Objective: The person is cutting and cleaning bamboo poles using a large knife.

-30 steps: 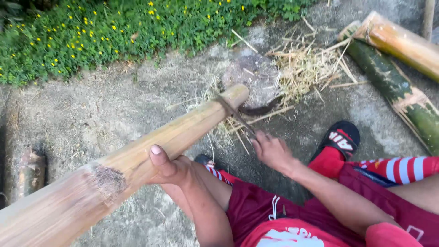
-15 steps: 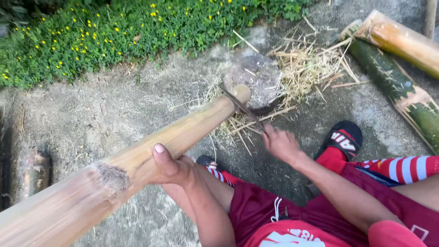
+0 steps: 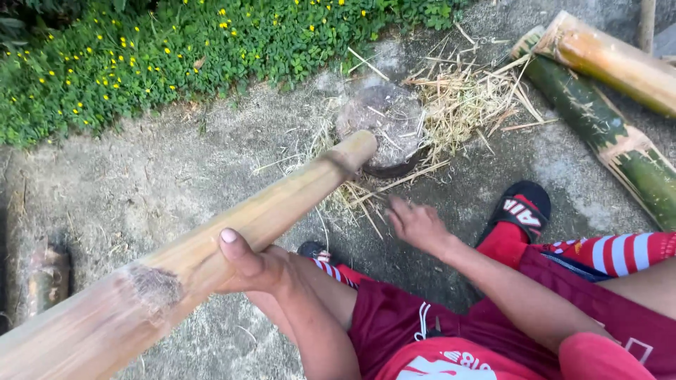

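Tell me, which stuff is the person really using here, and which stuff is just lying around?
In use:
- long tan bamboo pole, gripped by the left hand
- round stone that the pole's end rests on
- right hand, empty, open above the ground

Just lying about:
- green bamboo pole and yellowish bamboo pole at the right
- dry bamboo shavings
- yellow-flowered plants

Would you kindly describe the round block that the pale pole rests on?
Below the flowering green bed, straw litter lies on concrete. At its left edge sits a low, round, grey-brown block, under the pale pole's far tip. It alone is round and flat-topped.
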